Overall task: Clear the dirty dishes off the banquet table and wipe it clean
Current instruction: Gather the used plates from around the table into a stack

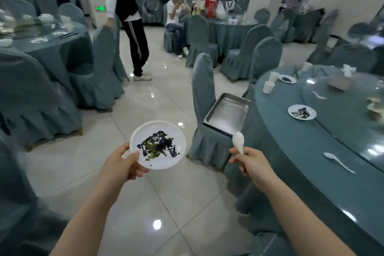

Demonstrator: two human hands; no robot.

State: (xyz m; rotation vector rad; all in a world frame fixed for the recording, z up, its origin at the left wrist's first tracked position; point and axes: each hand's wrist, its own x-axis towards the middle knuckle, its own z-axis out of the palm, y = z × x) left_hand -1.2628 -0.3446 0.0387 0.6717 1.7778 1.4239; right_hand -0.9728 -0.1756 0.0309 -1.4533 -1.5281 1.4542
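Clearing looks barely begun: the left hand (124,162) grips a smeared plate (158,144) by its rim and the right hand (249,162) clasps a white spoon (238,142), both held over the floor near the empty steel tray (226,113) on a chair (204,97). Left on the bench (291,137), which is unwiped, are two dirty plates (302,112), cups (268,86) and a spoon (338,161). Its blue cloth carries a glass turntable (340,108); covered chairs, more laid benches and glossy floor tiles (166,203) surround it.
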